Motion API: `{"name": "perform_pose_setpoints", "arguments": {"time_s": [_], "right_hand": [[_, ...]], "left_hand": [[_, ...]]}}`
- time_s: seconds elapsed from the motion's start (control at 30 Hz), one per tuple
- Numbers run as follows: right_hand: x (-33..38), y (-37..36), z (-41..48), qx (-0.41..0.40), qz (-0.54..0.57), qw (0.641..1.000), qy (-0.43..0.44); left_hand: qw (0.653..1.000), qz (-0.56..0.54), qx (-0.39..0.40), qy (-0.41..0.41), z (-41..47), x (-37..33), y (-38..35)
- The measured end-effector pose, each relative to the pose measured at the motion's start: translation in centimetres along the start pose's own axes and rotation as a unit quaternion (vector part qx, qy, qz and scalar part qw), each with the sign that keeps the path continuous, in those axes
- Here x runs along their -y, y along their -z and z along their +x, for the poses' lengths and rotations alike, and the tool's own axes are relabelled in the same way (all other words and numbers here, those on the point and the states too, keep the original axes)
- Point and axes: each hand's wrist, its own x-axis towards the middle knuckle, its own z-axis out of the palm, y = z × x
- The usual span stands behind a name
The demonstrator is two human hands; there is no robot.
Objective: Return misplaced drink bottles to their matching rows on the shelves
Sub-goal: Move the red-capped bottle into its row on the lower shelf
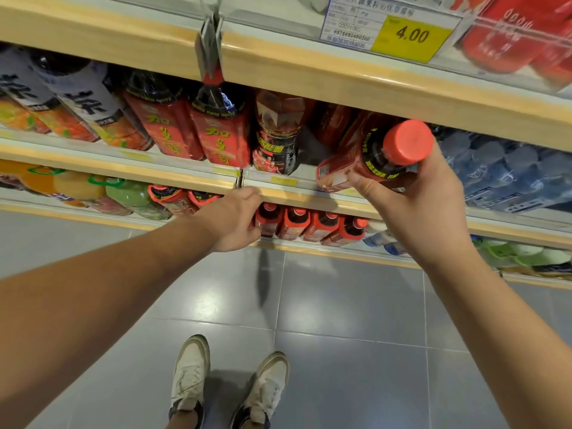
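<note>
The right hand (pixel 424 205) wraps the red-capped bottle (pixel 371 156), tipped base-first over the shelf (pixel 185 178) front edge, likely for slotting in; the left hand's (pixel 232 218) grasp is unclear.

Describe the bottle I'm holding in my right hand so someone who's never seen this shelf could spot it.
Find the yellow price tag on the top shelf edge, then drop to the shelf below. There the right hand grips a red-labelled bottle at the shelf front. Unlike the upright bottles beside it, it is tipped toward the camera, its round red cap facing out.
</note>
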Motion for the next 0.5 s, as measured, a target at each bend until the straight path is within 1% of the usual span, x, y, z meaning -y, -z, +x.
{"name": "perform_pose_setpoints", "arguments": {"time_s": [0.1,0.2,0.37,0.5], "right_hand": [[0.2,-0.1,-0.2,-0.017,0.004,1.000,0.007],[0.4,-0.4,0.0,-0.011,0.012,1.000,0.013],[-0.7,-1.4,1.2,0.004,-0.052,0.999,-0.010],[-1.2,-1.7,2.6,0.009,-0.102,0.994,-0.037]], "left_hand": [[1.000,0.002,0.007,0.001,0.0,0.3,-0.1],[1.000,0.003,0.011,-0.001,0.0,0.5,-0.1],[1.000,0.000,-0.005,-0.003,0.3,0.6,-0.2],[1.000,0.008,0.008,-0.002,0.2,0.8,-0.1]]}}
